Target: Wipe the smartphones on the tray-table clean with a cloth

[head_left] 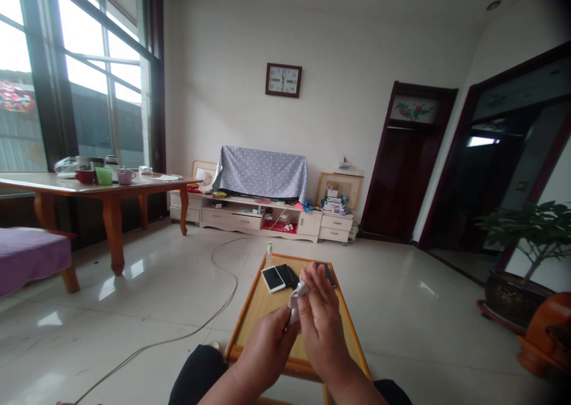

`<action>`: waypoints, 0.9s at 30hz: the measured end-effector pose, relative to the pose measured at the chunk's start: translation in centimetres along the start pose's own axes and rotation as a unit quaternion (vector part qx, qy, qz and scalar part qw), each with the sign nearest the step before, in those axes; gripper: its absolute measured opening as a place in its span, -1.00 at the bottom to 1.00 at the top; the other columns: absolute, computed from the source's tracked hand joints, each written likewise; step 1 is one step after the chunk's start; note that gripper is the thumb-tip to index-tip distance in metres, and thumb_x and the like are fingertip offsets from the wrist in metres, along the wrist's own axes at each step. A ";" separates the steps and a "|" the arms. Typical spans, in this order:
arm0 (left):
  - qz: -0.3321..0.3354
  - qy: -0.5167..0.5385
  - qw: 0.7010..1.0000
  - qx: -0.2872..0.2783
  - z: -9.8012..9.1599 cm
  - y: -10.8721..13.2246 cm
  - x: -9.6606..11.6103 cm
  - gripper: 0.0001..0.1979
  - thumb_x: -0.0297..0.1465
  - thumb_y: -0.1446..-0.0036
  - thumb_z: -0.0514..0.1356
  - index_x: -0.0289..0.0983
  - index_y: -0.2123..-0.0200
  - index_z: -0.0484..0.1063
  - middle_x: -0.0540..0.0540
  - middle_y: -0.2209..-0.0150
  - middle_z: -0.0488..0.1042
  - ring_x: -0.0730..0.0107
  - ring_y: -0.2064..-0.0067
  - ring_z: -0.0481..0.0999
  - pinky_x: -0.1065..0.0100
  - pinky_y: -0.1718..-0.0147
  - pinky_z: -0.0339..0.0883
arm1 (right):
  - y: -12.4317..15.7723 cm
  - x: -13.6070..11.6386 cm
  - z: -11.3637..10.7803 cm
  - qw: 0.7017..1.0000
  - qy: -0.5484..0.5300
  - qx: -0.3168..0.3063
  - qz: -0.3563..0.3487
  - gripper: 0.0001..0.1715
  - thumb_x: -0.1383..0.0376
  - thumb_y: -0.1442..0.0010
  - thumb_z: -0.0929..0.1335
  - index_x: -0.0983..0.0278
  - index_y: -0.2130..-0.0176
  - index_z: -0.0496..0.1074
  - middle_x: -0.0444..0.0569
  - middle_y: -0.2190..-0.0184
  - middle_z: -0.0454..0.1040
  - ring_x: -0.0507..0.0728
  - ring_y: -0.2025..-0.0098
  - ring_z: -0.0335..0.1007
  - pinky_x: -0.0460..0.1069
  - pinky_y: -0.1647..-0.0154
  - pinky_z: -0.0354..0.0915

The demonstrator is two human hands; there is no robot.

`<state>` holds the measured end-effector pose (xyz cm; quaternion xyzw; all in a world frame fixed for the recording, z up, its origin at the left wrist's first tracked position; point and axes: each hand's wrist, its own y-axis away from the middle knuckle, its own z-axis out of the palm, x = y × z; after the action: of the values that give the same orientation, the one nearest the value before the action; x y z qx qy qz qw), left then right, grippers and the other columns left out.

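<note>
Both my hands are raised over a low wooden table [254, 310] in front of me. My left hand [267, 348] is closed around the lower end of a small white cloth [295, 295]. My right hand [319, 319] has its fingers extended upward and pressed against the cloth's upper part. On the far end of the table lie a white phone [273, 279], a dark phone [288, 275] and another dark phone [328, 272] partly hidden behind my fingers. A small bottle [269, 251] stands at the far edge.
A long wooden table [111, 191] with cups stands at left by the window, with a purple seat [31, 256] in front. A cable [218, 310] runs across the tiled floor. A TV cabinet [259, 212] lines the far wall. A potted plant [526, 256] sits at right.
</note>
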<state>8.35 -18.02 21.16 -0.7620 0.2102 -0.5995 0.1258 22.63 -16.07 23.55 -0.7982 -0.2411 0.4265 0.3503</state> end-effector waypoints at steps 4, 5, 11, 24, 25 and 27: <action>0.013 -0.050 0.999 0.008 -0.2 0.1 -0.2 -0.72 -0.13 -0.23 0.16 -0.21 0.40 0.38 -0.04 0.41 0.41 0.37 0.37 0.31 0.38 0.37 0.12 | -0.7 0.5 -0.6 0.995 0.061 -0.064 -0.033 -0.50 0.18 -0.44 0.16 0.01 -0.30 0.26 -0.09 -0.37 0.16 0.27 -0.44 -0.09 0.41 -0.42 -0.26; 0.007 -0.071 0.997 0.008 -0.3 0.2 -0.4 -0.70 -0.14 -0.23 0.16 -0.21 0.43 0.33 -0.01 0.45 0.38 0.41 0.40 0.28 0.39 0.40 0.08 | -1.0 1.0 -0.7 0.997 0.059 -0.052 -0.008 -0.51 0.17 -0.45 0.14 0.02 -0.29 0.27 -0.07 -0.36 0.18 0.27 -0.44 -0.08 0.42 -0.41 -0.24; -0.022 -0.053 0.998 -0.008 -0.3 0.2 -1.4 -0.67 -0.13 -0.26 0.15 -0.23 0.44 0.27 0.05 0.47 0.33 0.49 0.43 0.21 0.42 0.44 0.01 | -0.5 2.6 0.3 0.995 0.090 -0.032 0.002 -0.46 0.12 -0.44 0.17 0.01 -0.35 0.18 -0.04 -0.43 0.00 0.36 -0.47 -0.29 0.49 -0.36 -0.20; -0.043 0.092 0.992 -0.069 -0.1 0.2 -0.7 -0.62 -0.06 -0.24 0.18 -0.28 0.38 0.35 0.03 0.45 0.33 0.52 0.42 0.26 0.46 0.44 0.12 | -0.2 2.8 0.7 0.996 0.090 -0.027 -0.002 -0.46 0.15 -0.44 0.16 0.02 -0.35 0.16 -0.07 -0.41 0.06 0.32 -0.48 -0.32 0.48 -0.38 -0.33; -0.039 0.106 0.991 -0.068 -0.1 0.2 -0.6 -0.61 -0.06 -0.23 0.19 -0.28 0.39 0.33 0.04 0.45 0.32 0.53 0.42 0.26 0.46 0.43 0.14 | 0.1 2.6 0.8 0.993 0.103 -0.044 -0.027 -0.45 0.17 -0.44 0.16 0.01 -0.36 0.14 -0.08 -0.41 0.04 0.32 -0.48 -0.34 0.48 -0.38 -0.33; -0.032 0.122 0.990 -0.069 -0.1 0.1 -0.3 -0.61 -0.06 -0.23 0.20 -0.28 0.40 0.33 0.05 0.47 0.32 0.53 0.42 0.27 0.47 0.42 0.18 | 0.3 2.5 1.0 0.991 0.117 -0.050 -0.043 -0.44 0.21 -0.44 0.14 0.01 -0.37 0.12 -0.08 -0.41 0.04 0.31 -0.48 -0.33 0.48 -0.38 -0.32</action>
<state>8.17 -17.98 20.90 -0.6960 0.2409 -0.6759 0.0269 23.12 -14.26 21.66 -0.8479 -0.2534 0.3022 0.3542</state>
